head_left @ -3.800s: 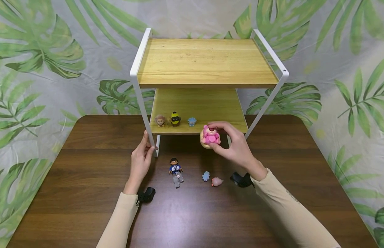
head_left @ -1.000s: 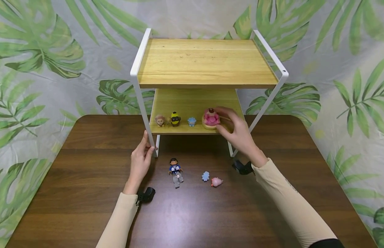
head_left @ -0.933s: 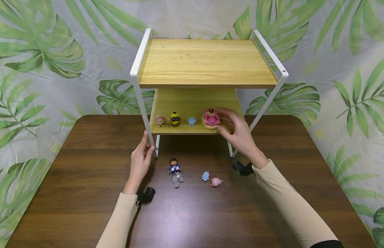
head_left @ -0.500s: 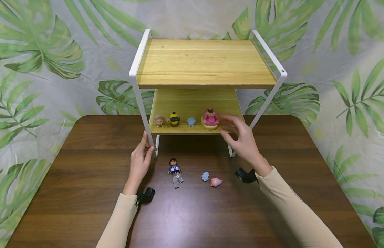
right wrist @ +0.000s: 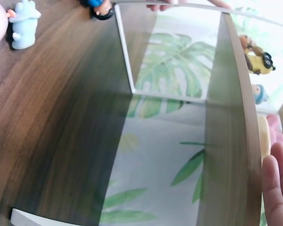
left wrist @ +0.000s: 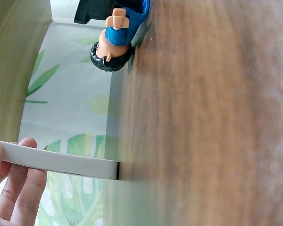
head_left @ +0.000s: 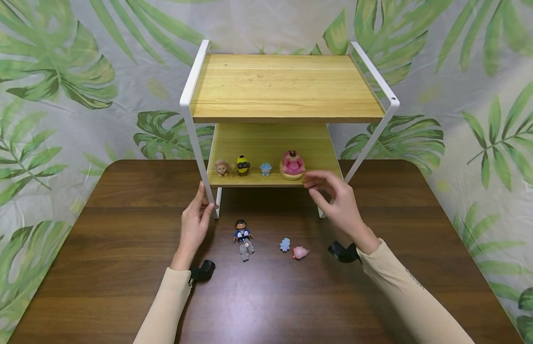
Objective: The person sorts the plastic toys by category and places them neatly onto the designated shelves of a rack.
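Observation:
My left hand point(head_left: 195, 224) grips the white front-left leg point(left wrist: 61, 162) of a two-tier shelf, thumb on one side and fingers on the other. My right hand point(head_left: 337, 203) hangs just off the lower board's front edge with loosely bent fingers, nothing in it. Close to its fingertips, a pink bear figure point(head_left: 292, 165) in a pale round base sits on the lower board point(head_left: 270, 138). Left of the bear stand a small blue figure point(head_left: 266, 169), a yellow figure with dark goggles point(head_left: 243, 165) and a brown-haired figure point(head_left: 222, 167).
On the brown table point(head_left: 141, 286) before the shelf lie a dark-haired toy man point(head_left: 243, 239) in blue and grey, a light-blue toy point(head_left: 285, 244) and a pink toy point(head_left: 300, 252). The shelf's upper board point(head_left: 288, 86) overhangs the lower one. A leaf-patterned cloth point(head_left: 55, 71) hangs behind.
My right hand set the pink bear on the lower board, let it go, and drew back down and to the right. The left hand stays on the leg.

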Demonstrator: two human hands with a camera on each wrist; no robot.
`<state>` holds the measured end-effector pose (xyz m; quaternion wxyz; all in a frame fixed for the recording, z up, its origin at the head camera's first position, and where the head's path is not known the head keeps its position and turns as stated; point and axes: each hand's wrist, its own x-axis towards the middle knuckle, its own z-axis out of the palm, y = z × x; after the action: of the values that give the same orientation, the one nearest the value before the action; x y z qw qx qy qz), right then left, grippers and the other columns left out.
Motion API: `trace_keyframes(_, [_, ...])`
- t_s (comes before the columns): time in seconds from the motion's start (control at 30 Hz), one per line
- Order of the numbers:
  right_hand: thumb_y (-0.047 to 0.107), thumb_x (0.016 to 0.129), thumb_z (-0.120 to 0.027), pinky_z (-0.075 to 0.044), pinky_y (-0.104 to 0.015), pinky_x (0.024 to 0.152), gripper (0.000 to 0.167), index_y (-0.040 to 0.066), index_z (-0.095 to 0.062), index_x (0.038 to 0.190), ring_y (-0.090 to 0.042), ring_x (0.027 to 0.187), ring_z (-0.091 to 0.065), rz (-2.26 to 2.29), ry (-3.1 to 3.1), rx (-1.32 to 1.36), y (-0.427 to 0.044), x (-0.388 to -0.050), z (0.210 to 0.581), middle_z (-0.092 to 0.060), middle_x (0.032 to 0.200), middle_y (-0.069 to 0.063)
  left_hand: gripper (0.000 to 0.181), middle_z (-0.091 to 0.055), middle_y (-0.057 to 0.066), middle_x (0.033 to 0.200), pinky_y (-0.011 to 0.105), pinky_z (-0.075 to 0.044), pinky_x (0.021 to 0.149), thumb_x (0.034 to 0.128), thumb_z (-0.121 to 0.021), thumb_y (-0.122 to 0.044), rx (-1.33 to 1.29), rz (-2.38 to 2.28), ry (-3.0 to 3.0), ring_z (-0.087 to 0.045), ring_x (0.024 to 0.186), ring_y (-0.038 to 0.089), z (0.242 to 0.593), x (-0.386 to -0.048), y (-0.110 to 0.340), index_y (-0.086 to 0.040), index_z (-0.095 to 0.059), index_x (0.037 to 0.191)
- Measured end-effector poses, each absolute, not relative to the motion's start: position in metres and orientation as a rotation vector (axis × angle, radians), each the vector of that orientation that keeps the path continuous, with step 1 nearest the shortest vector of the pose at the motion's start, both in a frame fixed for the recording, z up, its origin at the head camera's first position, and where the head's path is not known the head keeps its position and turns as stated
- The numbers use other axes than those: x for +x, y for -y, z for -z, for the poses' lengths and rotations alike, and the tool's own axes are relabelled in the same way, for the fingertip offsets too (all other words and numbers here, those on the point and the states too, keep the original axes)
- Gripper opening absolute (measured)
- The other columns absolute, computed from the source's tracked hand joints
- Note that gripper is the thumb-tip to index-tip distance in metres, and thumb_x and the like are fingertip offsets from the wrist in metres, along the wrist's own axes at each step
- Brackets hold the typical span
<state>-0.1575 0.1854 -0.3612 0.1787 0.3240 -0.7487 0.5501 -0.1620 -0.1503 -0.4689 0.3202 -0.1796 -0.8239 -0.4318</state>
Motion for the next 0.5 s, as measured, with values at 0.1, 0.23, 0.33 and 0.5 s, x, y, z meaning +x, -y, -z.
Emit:
trace_keyframes(0.1, [-0.019,0.083,-0.059,-0.050,-0.023,0.079,0.034,-0.009,-0.059,0.115,-0.029,0.087,-0.064,-1.544,2.135,0.923,-0.185,-0.154,0.363,-0.064,0.103,-0.018,0.092,-0.059,0.015,0.078,0.046,-0.052,0.060,0.0879,-0.062,0.008,-0.473,1.134,2.166,-0.061,0.067,0.028,0.468,-0.162,0.150,-0.042,-0.018,0.152])
trace_keyframes(0.23, [-0.023,0.080,-0.059,-0.051,-0.023,0.076,0.033,-0.011,-0.060,0.110,-0.031,0.082,-0.064,-1.504,2.169,0.935,-0.180,-0.146,0.361,-0.065,0.097,-0.019,0.092,-0.059,0.015,0.078,0.046,-0.052,0.061,0.0875,-0.062,0.008,-0.479,1.131,2.163,-0.061,0.067,0.028,0.468,-0.162,0.150,-0.042,-0.018,0.152])
trace_keyframes(0.33, [-0.024,0.079,-0.059,-0.052,-0.024,0.073,0.031,-0.013,-0.059,0.108,-0.034,0.079,-0.064,-1.471,2.202,0.944,-0.176,-0.138,0.356,-0.065,0.094,-0.021,0.092,-0.059,0.015,0.078,0.046,-0.052,0.061,0.0877,-0.062,0.008,-0.477,1.130,2.162,-0.061,0.067,0.028,0.468,-0.161,0.150,-0.041,-0.018,0.152])
trace_keyframes(0.5, [-0.022,0.080,-0.060,-0.053,-0.026,0.070,0.028,-0.012,-0.060,0.106,-0.035,0.077,-0.064,-1.443,2.256,0.956,-0.172,-0.130,0.356,-0.065,0.092,-0.023,0.091,-0.059,0.015,0.078,0.047,-0.052,0.061,0.0882,-0.061,0.008,-0.473,1.134,2.167,-0.061,0.067,0.029,0.468,-0.162,0.150,-0.042,-0.018,0.152])
